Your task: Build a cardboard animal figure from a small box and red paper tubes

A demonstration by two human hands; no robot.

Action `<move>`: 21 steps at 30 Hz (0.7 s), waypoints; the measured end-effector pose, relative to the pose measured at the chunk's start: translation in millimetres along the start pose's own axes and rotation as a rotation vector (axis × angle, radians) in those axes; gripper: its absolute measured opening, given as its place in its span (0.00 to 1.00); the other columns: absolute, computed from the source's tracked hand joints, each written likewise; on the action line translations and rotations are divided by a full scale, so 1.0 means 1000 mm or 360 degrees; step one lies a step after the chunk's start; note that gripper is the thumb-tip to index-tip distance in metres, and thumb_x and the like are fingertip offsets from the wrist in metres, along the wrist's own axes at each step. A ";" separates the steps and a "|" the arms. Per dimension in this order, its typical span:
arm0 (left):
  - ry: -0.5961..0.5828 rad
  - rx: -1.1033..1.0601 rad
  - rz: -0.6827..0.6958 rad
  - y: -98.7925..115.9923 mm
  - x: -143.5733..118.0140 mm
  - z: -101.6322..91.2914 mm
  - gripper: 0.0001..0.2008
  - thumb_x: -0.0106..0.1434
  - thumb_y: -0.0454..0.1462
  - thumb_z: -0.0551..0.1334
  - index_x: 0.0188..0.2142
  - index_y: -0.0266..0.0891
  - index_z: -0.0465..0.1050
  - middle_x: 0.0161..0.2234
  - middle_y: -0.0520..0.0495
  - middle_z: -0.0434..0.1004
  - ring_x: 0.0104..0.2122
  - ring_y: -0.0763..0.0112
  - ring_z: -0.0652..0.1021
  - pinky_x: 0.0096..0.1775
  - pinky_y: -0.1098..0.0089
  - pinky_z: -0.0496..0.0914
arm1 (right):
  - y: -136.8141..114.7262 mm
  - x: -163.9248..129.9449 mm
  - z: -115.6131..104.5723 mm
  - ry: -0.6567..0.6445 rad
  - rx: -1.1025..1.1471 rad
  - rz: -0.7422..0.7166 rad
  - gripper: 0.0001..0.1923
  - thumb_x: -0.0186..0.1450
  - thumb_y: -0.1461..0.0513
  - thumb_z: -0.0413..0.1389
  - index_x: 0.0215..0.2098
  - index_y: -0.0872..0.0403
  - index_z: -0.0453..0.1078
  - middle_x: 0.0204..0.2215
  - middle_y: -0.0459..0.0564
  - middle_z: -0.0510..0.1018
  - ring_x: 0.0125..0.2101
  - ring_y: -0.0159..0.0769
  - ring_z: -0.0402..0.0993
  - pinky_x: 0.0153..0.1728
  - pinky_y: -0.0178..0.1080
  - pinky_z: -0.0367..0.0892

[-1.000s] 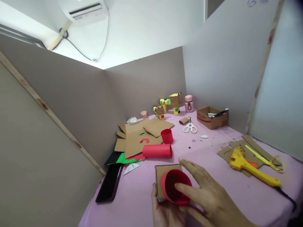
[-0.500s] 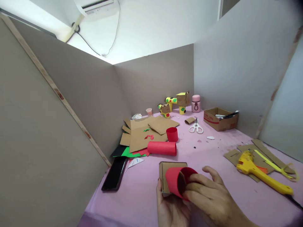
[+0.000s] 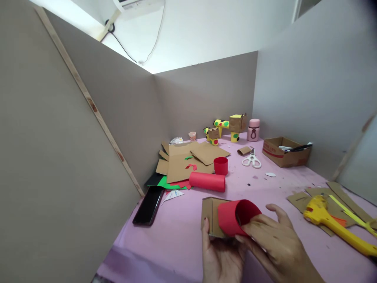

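Near the table's front edge, the left hand (image 3: 220, 255) grips a small cardboard box (image 3: 210, 216) from below, thumb on its left side. A short red paper tube (image 3: 235, 217) lies against the box, long axis running left to right, open mouth facing right and slightly far. The right hand (image 3: 277, 243) pinches the tube's near rim.

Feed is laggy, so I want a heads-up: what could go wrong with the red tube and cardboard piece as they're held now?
The right hand grips only the rim of the red tube, so it may dent. The left hand holds the cardboard piece by its lower edge; it could tip. The glue gun lies close to the right hand.
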State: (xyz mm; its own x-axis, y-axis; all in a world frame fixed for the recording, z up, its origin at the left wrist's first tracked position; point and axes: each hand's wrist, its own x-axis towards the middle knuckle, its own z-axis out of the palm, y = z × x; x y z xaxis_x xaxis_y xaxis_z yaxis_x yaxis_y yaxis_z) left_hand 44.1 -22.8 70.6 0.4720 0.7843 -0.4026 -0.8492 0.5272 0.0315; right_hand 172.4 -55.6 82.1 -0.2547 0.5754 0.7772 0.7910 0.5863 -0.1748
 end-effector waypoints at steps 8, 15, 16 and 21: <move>-0.0042 0.0024 0.0020 0.002 0.003 -0.008 0.20 0.65 0.46 0.51 0.37 0.33 0.76 0.28 0.39 0.81 0.25 0.66 0.79 0.22 0.73 0.68 | -0.007 -0.002 0.003 -0.0024 0.0034 0.0065 0.07 0.65 0.68 0.51 0.33 0.52 0.69 0.26 0.42 0.78 0.27 0.32 0.74 0.53 0.47 0.46; 0.0010 0.0035 0.0075 0.003 0.002 -0.007 0.20 0.65 0.46 0.52 0.37 0.33 0.75 0.26 0.40 0.81 0.22 0.67 0.78 0.21 0.73 0.66 | -0.011 0.001 0.005 0.0066 0.0053 0.0079 0.11 0.66 0.67 0.49 0.30 0.52 0.71 0.23 0.43 0.77 0.25 0.32 0.71 0.54 0.48 0.48; 0.0008 0.0040 0.0070 0.003 0.002 -0.007 0.19 0.64 0.46 0.53 0.39 0.33 0.75 0.26 0.41 0.81 0.22 0.67 0.77 0.21 0.73 0.66 | -0.012 0.001 0.006 0.0098 0.0067 0.0096 0.12 0.67 0.67 0.49 0.29 0.52 0.71 0.22 0.43 0.77 0.24 0.32 0.71 0.53 0.48 0.49; -0.0148 0.0055 0.0009 0.004 0.007 -0.020 0.22 0.61 0.46 0.58 0.48 0.33 0.71 0.33 0.39 0.81 0.27 0.66 0.78 0.22 0.73 0.68 | -0.016 0.001 0.007 0.0068 0.0095 0.0087 0.13 0.67 0.66 0.48 0.29 0.51 0.70 0.20 0.41 0.75 0.22 0.30 0.70 0.55 0.46 0.48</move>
State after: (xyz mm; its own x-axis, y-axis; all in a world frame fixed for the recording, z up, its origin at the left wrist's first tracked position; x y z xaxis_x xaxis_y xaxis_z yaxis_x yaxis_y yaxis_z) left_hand 39.8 -21.4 49.9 0.4883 0.8136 -0.3156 -0.8441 0.5322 0.0660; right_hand 155.6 -59.9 81.5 -0.1874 0.5833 0.7903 0.7682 0.5884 -0.2522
